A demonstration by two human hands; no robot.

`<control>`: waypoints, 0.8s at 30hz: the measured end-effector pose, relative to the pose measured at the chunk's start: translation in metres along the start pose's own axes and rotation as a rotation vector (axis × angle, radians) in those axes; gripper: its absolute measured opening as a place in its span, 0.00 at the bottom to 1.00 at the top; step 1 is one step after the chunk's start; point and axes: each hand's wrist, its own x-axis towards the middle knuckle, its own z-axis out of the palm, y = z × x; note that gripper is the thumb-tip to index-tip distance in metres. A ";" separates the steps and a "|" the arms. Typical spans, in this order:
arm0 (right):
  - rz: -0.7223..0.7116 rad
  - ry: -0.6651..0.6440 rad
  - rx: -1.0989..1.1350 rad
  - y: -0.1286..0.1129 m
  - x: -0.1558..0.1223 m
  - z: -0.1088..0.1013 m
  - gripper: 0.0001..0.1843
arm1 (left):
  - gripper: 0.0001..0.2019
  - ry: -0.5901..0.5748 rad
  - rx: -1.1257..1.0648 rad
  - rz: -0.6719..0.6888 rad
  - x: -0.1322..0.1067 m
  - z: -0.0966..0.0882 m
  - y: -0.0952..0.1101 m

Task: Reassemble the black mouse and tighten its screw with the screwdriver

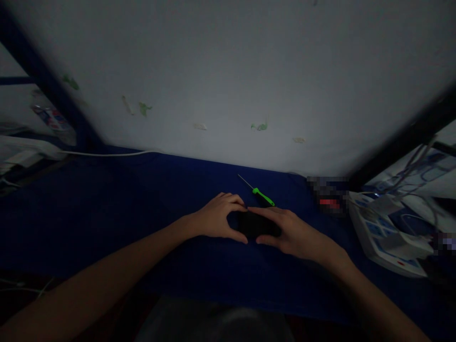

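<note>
Both hands are around a small, dark, block-shaped object low over the blue surface. Its kind is too dark to make out. My left hand curves about its left end, with the thumb at the near edge and the fingers at the far edge. From the other side, my right hand wraps the right end the same way, its fingertips almost meeting the left ones. Just beyond the hands lies a screwdriver with a green and black handle, its thin shaft pointing away to the left.
The blue tabletop runs back to a pale, marked wall. At right stands a white power strip with plugs and cables. A white cable crosses the back left, near a plastic bottle. Dark posts flank the wall.
</note>
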 end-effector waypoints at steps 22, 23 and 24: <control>0.049 0.104 0.254 0.016 -0.004 0.001 0.34 | 0.12 0.203 -0.118 0.278 -0.007 -0.001 0.002; 0.048 0.106 0.239 0.016 -0.005 -0.001 0.31 | 0.13 0.202 -0.121 0.271 -0.007 -0.001 0.002; 0.043 0.111 0.222 0.016 -0.005 -0.002 0.28 | 0.14 0.204 -0.121 0.263 -0.007 -0.002 0.002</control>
